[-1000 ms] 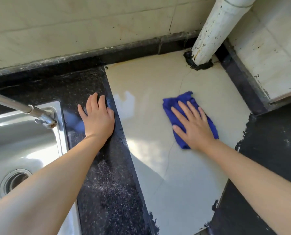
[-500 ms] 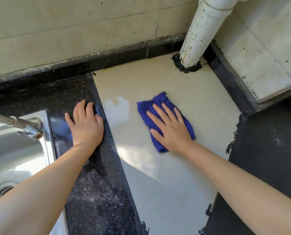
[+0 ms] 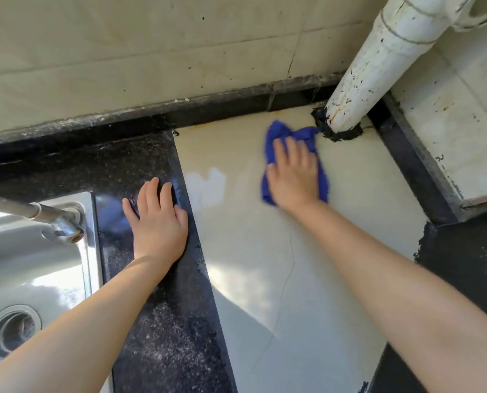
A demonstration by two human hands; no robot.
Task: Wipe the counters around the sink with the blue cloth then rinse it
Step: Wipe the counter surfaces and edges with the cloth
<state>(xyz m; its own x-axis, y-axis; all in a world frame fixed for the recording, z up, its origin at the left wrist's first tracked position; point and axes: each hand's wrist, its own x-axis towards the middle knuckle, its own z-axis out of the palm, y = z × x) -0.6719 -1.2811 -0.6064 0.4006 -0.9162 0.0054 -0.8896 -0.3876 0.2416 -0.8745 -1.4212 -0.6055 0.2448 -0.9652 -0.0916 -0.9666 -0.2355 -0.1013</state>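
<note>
The blue cloth (image 3: 276, 134) lies crumpled on the cream tile counter (image 3: 336, 222), its far corner close to the base of the white pipe (image 3: 378, 72). My right hand (image 3: 293, 174) presses flat on the cloth with straight fingers, covering most of it. My left hand (image 3: 157, 219) rests flat, fingers straight, on the black speckled counter strip (image 3: 163, 321) between the cream tile and the steel sink (image 3: 24, 279). The sink's drain (image 3: 11, 331) shows at lower left.
A metal tap (image 3: 46, 215) reaches over the sink's back rim. Tiled walls close off the back and right, with a dark raised edge along them. A black counter section (image 3: 463, 265) lies at right. Black sealant rings the pipe base.
My right hand has pushed the cloth away from me toward the back wall and the pipe base. My left hand has stayed planted on the black strip. The camera view shifted.
</note>
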